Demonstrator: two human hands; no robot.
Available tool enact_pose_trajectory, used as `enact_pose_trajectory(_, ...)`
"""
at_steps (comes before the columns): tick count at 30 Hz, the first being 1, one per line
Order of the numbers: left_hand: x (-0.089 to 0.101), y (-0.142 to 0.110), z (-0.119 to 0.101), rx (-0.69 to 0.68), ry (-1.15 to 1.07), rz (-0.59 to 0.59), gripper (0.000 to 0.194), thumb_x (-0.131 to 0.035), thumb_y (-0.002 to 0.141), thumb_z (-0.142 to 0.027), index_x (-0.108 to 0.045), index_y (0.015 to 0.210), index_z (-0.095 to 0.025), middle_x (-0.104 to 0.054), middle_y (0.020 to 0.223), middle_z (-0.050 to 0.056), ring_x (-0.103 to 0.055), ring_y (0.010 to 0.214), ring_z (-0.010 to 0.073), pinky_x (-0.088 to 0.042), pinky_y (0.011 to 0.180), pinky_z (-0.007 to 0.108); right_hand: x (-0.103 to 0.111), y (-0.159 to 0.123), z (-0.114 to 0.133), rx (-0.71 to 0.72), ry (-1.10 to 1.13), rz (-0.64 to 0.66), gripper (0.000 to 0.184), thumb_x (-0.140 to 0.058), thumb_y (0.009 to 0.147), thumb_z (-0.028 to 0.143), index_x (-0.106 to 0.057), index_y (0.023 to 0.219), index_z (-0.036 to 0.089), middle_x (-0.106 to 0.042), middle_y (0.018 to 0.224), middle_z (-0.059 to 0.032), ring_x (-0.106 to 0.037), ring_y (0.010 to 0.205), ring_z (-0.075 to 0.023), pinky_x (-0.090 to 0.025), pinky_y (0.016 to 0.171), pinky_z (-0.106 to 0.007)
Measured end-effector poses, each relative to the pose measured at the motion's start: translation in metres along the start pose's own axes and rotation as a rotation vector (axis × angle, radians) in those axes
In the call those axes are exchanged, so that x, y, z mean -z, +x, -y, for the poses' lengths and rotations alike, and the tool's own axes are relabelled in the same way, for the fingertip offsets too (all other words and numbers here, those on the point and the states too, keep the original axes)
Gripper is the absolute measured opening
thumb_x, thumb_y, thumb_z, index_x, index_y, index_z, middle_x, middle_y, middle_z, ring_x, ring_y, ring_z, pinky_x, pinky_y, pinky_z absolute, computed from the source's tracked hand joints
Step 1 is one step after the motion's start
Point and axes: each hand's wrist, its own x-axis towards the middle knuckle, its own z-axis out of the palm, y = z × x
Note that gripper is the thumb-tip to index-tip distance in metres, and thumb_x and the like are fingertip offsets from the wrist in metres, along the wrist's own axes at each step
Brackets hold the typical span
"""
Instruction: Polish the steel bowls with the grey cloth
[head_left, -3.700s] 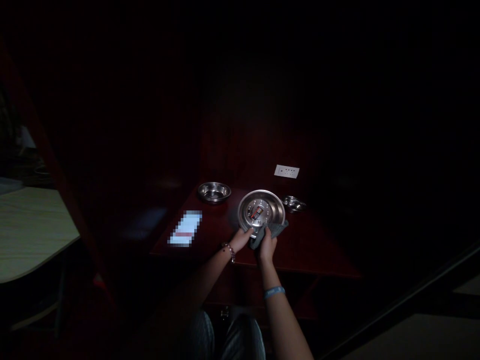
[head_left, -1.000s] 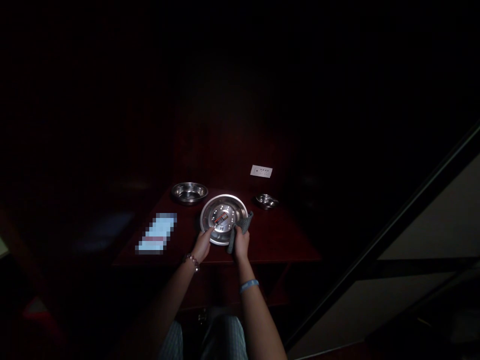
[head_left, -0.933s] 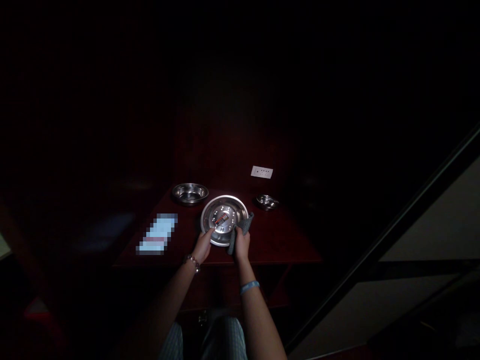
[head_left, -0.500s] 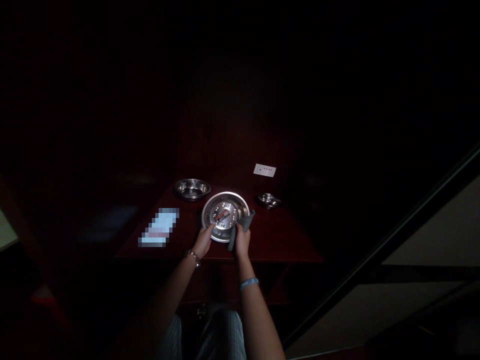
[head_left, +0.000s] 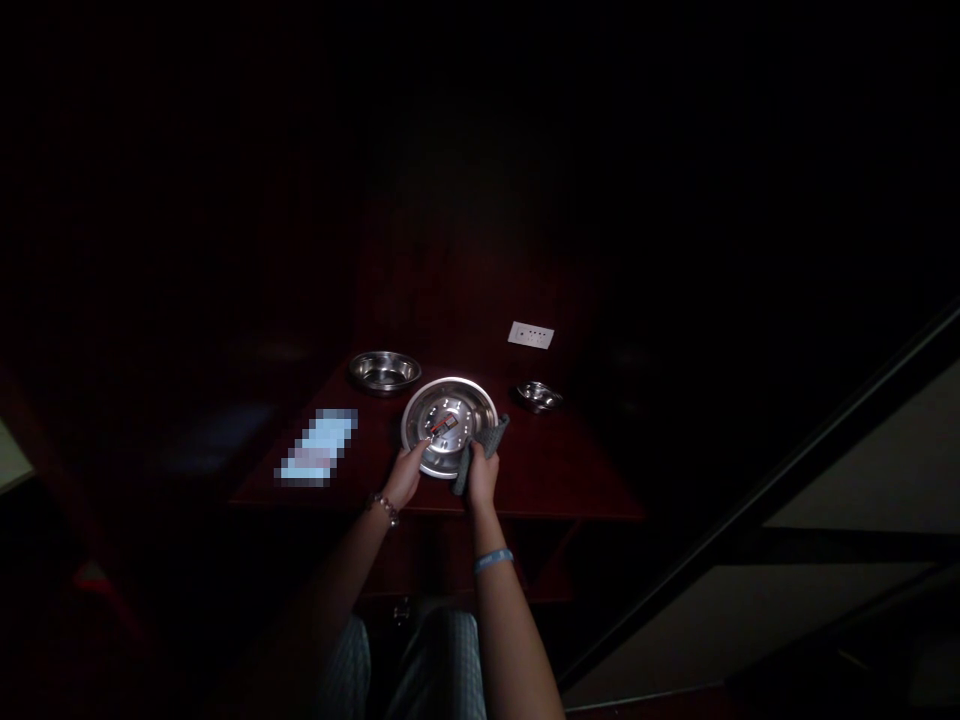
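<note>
Basin [head_left: 460,418] in left hand [head_left: 404,475], cloth [head_left: 489,441] in right hand [head_left: 482,478]

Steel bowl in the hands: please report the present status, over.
Left hand grips steel bowl, tilted, by its near rim. Right hand holds grey cloth against the rim. Left bowl and right bowl behind, not in the way.

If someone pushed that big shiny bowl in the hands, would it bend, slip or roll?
The big bowl probably wouldn't bend: its metal rim looks evenly round in the left hand. It may slip easily, since its surface looks smooth and shiny. Set upright, it likely wouldn't roll, as its bottom looks broad and flat.
</note>
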Motion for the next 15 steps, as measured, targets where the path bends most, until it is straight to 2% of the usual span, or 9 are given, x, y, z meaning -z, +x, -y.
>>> enact_pose_trajectory(5,-0.0016,-0.0042,-0.0045,0.012,0.010,0.016,0.027,-0.084,0.076,-0.018,-0.074,0.100,-0.011,-0.081,0.115,0.020,-0.060,0.141,0.0383,-0.038,0.125,0.051,-0.0005,-0.0005,0.0000,-0.006,0.011,-0.009,0.025,-0.064,0.076,0.036,-0.078,0.087,0.018,-0.081,0.088,-0.0052,-0.075,0.091,-0.0238,-0.056,0.080,-0.029)
enact_pose_trajectory(9,-0.0053,-0.0074,-0.0078,0.016,0.005,-0.020,0.016,-0.077,0.081,-0.014,-0.076,0.098,-0.015,-0.081,0.117,0.017,-0.062,0.141,0.0337,-0.040,0.124,0.046,-0.0010,-0.0009,-0.0007,0.005,0.004,0.006,0.026,-0.062,0.078,0.036,-0.077,0.088,0.018,-0.080,0.088,-0.0054,-0.075,0.090,-0.0234,-0.056,0.080,-0.029)
enact_pose_trajectory(15,-0.0045,-0.0062,-0.0066,0.029,0.008,-0.024,0.020,-0.076,0.083,-0.012,-0.077,0.102,-0.016,-0.083,0.111,0.013,-0.065,0.137,0.0314,-0.040,0.124,0.046,-0.0005,0.0004,-0.0038,-0.009,0.028,-0.009,0.027,-0.064,0.076,0.037,-0.077,0.089,0.016,-0.081,0.088,-0.0073,-0.075,0.088,-0.0246,-0.056,0.078,-0.029)
